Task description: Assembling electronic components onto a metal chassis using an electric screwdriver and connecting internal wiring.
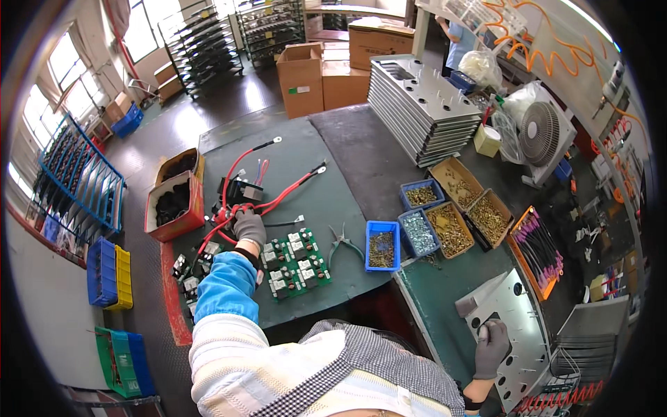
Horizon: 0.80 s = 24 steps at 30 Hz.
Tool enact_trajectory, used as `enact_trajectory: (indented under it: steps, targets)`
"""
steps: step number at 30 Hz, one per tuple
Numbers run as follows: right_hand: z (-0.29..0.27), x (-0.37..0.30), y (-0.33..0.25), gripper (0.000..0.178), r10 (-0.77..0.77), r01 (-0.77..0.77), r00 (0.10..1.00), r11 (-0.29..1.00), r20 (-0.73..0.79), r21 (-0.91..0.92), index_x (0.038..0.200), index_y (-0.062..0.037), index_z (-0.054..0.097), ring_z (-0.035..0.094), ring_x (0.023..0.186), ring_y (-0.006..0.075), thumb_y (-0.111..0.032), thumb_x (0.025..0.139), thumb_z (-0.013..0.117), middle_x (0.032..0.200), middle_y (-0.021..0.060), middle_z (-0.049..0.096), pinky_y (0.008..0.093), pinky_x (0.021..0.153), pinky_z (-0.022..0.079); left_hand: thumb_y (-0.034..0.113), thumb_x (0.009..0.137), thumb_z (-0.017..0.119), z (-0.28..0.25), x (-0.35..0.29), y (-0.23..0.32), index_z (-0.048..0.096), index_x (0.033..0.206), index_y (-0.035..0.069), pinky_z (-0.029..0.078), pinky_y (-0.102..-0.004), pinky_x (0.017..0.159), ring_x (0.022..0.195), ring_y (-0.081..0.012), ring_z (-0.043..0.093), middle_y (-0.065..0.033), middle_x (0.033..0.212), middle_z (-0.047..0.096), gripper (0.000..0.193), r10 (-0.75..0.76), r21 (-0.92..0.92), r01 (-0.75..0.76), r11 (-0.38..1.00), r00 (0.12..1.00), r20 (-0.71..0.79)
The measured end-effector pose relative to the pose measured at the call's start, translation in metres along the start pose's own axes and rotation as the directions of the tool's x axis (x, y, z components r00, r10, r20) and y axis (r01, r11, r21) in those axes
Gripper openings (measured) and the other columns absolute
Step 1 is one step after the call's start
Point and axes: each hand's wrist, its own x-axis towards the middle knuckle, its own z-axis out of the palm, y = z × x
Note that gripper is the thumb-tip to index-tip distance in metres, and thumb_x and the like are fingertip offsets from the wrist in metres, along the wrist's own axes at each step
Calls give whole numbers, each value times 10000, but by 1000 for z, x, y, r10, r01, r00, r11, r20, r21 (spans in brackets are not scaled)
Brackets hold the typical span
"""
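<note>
In the head view, the person's two gloved hands are well apart. The left hand (249, 228) reaches into a tangle of red cables (224, 217), its fingers bent over them; whether they are closed tight cannot be told. Just beyond that hand is a black box (242, 189), and the cable ends stretch away past it. To its left stands a red bin (175, 210) of dark parts. Just right of it and nearer the body lie green circuit boards (297, 264), with a pair of pliers (341, 244) farther right.

The right hand (492, 344) is over a metal plate (517, 326) with round holes, its fingertips beside a small dark patch; whether it holds anything cannot be made out. Beyond this hand is an orange tray (536, 251) of dark, purple-tipped leads. Between the hands, farther from the body, sit a blue tub (382, 247) and boxes of brass-coloured fasteners (450, 229), with a stack of metal panels (417, 111) behind.
</note>
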Motion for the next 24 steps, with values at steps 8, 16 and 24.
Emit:
enact_trajectory:
  steps: [8, 16, 24]
  targets:
    - [15, 27, -11, 114, -107, 107, 994, 993, 4, 56, 863, 16, 585, 587, 834, 345, -70, 790, 589, 940, 170, 590, 405, 721, 479, 118, 766, 602, -161, 21, -64, 661, 937, 55, 528, -369, 582, 623, -277, 636, -151, 743, 645, 192, -4, -737, -359, 573, 898, -440]
    - [14, 44, -56, 147, -220, 170, 971, 914, 98, 369, 878, 9, 605, 601, 846, 328, -92, 775, 635, 933, 161, 607, 373, 748, 483, 24, 844, 520, -301, -48, -31, 528, 1105, 21, 539, -447, 797, 991, -284, 603, -182, 1106, 594, 261, -76, -387, -344, -856, 823, -562]
    - [6, 47, -87, 481, -637, -125, 675, 399, 373, 909, 1311, -27, 425, 546, 1045, 171, -172, 873, 558, 1114, 86, 568, 314, 913, 416, 130, 798, 541, -309, -139, 162, 433, 1273, -14, 517, -438, 838, 1013, -341, 582, -215, 1203, 529, 507, 522, -427, 303, -852, 439, -731]
